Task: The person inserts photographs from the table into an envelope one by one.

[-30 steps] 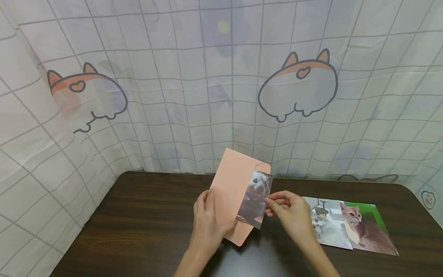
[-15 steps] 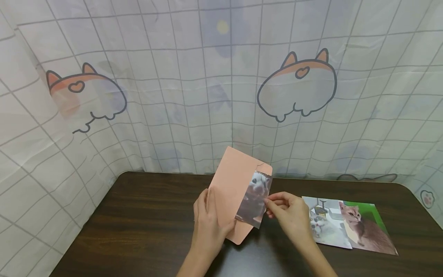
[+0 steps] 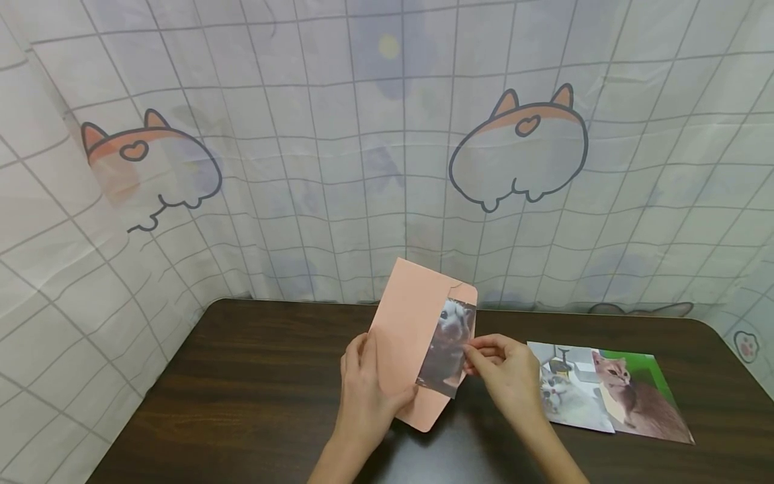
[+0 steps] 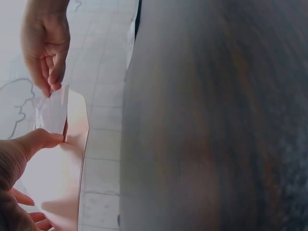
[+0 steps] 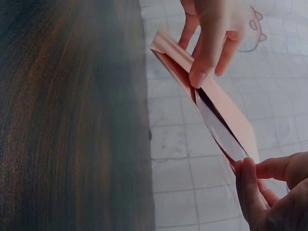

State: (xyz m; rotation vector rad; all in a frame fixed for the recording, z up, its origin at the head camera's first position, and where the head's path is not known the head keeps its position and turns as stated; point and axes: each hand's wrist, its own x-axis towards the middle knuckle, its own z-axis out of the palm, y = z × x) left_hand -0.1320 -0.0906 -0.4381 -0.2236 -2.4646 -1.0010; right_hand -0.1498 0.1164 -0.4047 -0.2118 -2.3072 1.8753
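Left hand [image 3: 367, 396] grips pink envelope [image 3: 404, 323] by its lower left side, thumb across front. Right hand [image 3: 506, 373] pinches right edge of animal photo [image 3: 446, 353], partly inside envelope, partly out. Envelope held tilted over dark wood-grain table [image 3: 242, 383]. Right of right hand, white-cat photo [image 3: 577, 402] and brown-cat photo [image 3: 650, 405] lie on table, touching. Farther back, white grid-patterned cloth [image 3: 338, 154] with cartoon animals [image 3: 520, 158].

Pink envelope [image 5: 232, 109] between fingers [image 5: 206, 55]

No readable text, label or brand; no legible number or sign — not in any view
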